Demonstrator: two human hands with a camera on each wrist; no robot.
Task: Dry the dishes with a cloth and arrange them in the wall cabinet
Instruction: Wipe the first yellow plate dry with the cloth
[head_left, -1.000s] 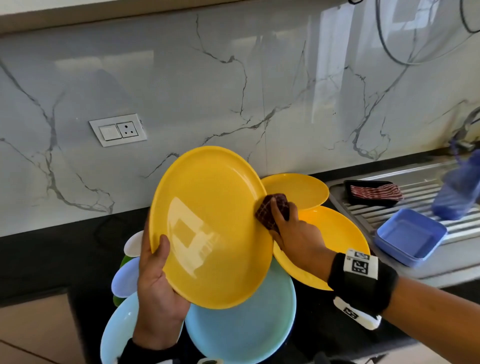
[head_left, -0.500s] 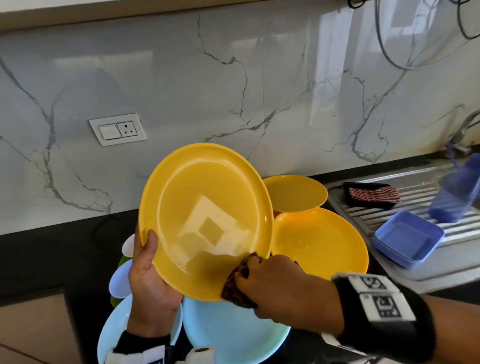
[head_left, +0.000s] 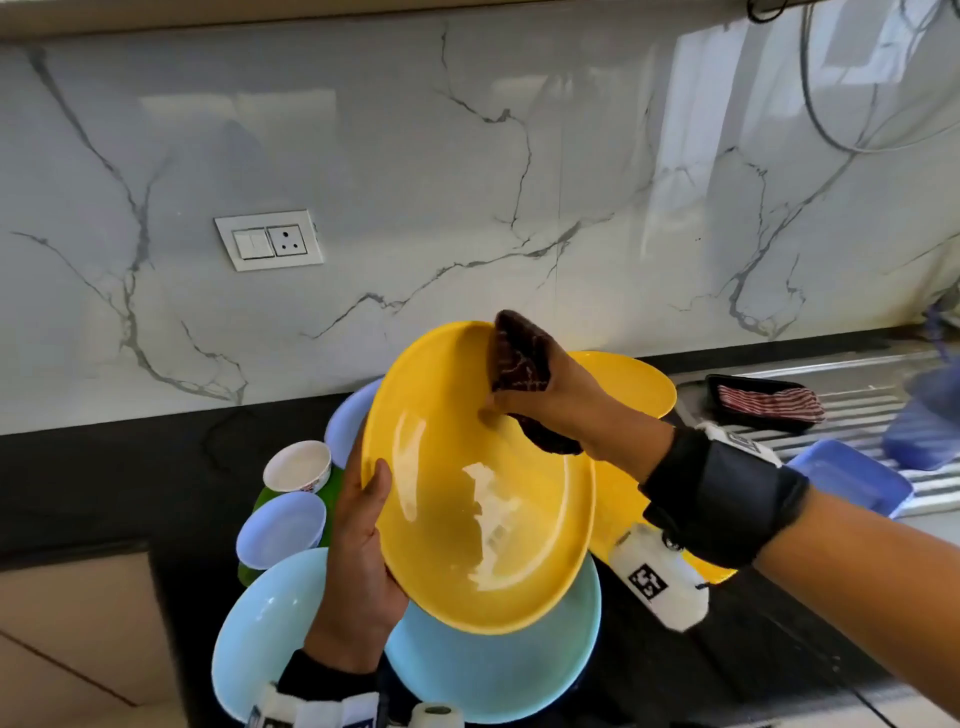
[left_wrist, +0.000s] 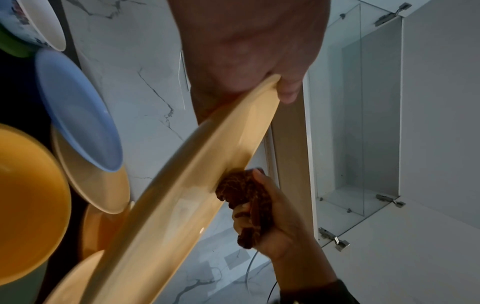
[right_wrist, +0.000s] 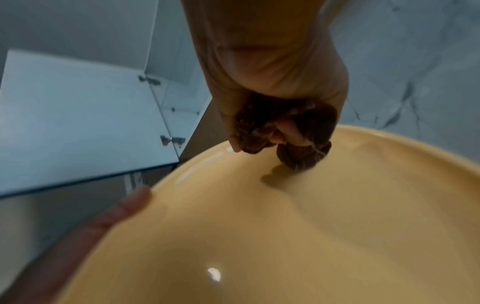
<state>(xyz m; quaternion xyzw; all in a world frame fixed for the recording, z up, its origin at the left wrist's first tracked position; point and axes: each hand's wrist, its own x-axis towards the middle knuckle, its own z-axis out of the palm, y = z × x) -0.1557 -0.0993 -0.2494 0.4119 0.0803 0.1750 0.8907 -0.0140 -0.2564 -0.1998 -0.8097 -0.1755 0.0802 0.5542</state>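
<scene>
My left hand (head_left: 363, 530) grips the left rim of a large yellow plate (head_left: 467, 509), thumb on its face, holding it tilted above the counter. My right hand (head_left: 550, 400) clutches a bunched dark red checked cloth (head_left: 519, 358) and presses it on the plate's upper right part. In the left wrist view the plate (left_wrist: 182, 185) runs edge-on, with the cloth (left_wrist: 244, 197) against it. The right wrist view shows the cloth (right_wrist: 293, 133) wadded in my fingers, touching the plate (right_wrist: 311, 226). The wall cabinet (left_wrist: 363, 123) stands with its door swung wide, glass shelves inside.
Under the plate lie light blue plates (head_left: 493, 670), more yellow plates (head_left: 634, 384), small lilac bowls (head_left: 283, 527) and a white bowl (head_left: 297, 465) on the black counter. On the drainboard at right sit a blue tub (head_left: 852, 480) and a striped cloth in a black tray (head_left: 763, 402).
My right hand swept the cloth from the plate's right edge down to its bottom rim, then up to the upper right. The left hand tilted the plate flatter and shifted it right.
</scene>
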